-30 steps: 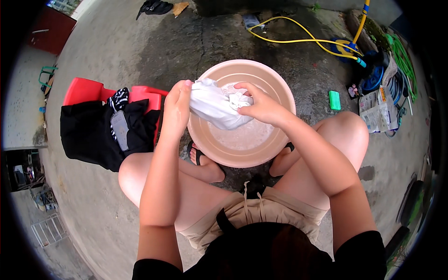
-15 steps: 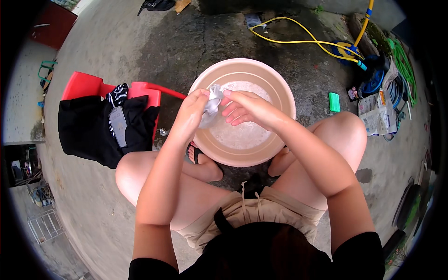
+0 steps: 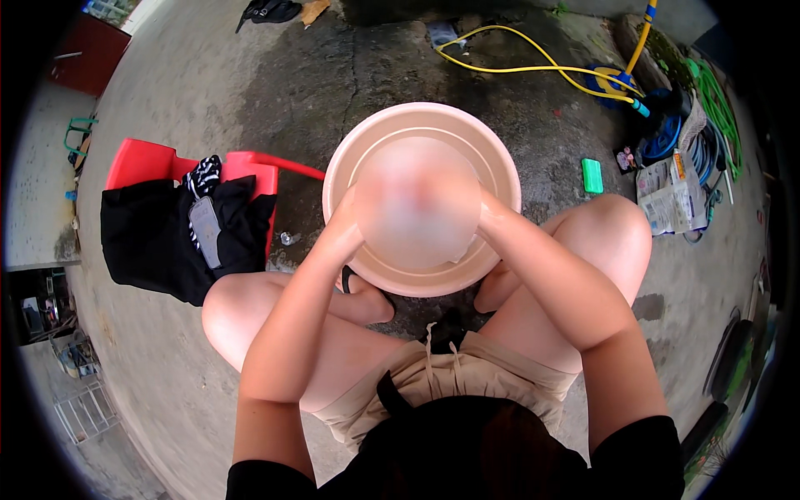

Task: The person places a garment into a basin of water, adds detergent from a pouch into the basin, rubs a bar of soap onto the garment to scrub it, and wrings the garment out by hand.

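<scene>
Both my hands are over a round beige-pink basin (image 3: pixel 337 154) on the wet ground between my feet. A round blur covers the middle of the basin and hides the fingers of my left hand (image 3: pixel 372 204) and my right hand (image 3: pixel 463 200). Within it the two hands look close together, side by side. Below them hangs a pale, whitish cloth (image 3: pixel 425 246), its lower edge just showing at the blur's right side. How the fingers grip it cannot be seen, and the water in the basin is hidden too.
At left a red plastic chair (image 3: pixel 142 160) carries black clothing (image 3: pixel 150 237) and a phone (image 3: pixel 205 231). Right of the basin lies a green block (image 3: pixel 592 176). Beyond are a yellow hose (image 3: pixel 517 69), a green hose (image 3: pixel 715 108) and newspaper (image 3: pixel 671 196).
My right hand, open and apart before, has come in beside the left over the basin. The whitish cloth, bunched in my left hand earlier, now hangs lower between both hands.
</scene>
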Tool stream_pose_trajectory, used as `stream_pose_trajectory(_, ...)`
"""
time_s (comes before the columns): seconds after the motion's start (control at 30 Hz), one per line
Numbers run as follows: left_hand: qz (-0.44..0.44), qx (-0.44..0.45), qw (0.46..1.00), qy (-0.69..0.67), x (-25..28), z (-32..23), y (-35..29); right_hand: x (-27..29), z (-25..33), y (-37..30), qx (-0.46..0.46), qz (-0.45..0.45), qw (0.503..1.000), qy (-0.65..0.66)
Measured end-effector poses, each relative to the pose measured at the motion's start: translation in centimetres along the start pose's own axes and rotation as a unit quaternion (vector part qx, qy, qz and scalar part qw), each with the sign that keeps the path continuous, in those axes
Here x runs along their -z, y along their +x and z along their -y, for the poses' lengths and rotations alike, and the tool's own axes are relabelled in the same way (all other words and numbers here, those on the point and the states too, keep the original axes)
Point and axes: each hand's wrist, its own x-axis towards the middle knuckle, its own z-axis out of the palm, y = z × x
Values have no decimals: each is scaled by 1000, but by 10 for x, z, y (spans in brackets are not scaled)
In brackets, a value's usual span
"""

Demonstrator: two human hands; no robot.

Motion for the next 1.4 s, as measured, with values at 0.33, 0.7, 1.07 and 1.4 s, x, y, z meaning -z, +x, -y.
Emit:
stream_pose_trajectory(0.33,16,105,992,-67,4,-3,8,6,12,-11,87,-10,990,106)
stream_pose_trajectory(0.7,-126,56,905,401,37,-15,1,18,41,-12,92,-15,953,289)
stream_pose_trajectory(1.07,35,55,946,317,35,-7,2,20,35,-7,66,-21,962,263)
stream_pose_trajectory(1.4,22,11,986,165,-5,14,11,4,41,-13,52,32,968,245)
